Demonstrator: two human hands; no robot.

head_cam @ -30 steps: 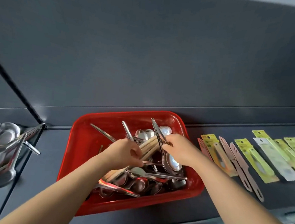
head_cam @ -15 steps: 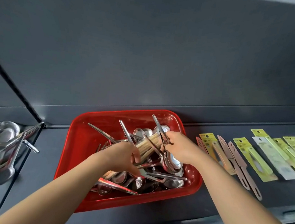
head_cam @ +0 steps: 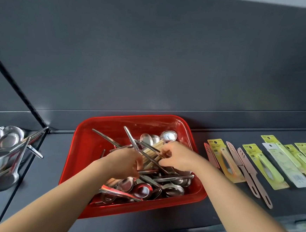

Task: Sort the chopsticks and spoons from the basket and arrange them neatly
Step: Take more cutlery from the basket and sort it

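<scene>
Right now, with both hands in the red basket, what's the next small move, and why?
Probably lift the wooden chopsticks up and clear of the red basket. The left hand and right hand both seem to grip the bundle, but spoon handles lie across it, so a slow raise should let them slide off.

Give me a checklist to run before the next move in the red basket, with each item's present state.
1. Left grip curled round the bundle of pale wooden chopsticks: ok.
2. Right grip holding the bundle's far end: cannot tell; its fingers curl there, but what they pinch is hidden.
3. Bundle free to lift: not ok; a long steel spoon handle lies across it.
4. Red plastic basket flat on the dark shelf: ok.
5. Pile of steel spoons on the left, apart from the basket: ok.
</scene>
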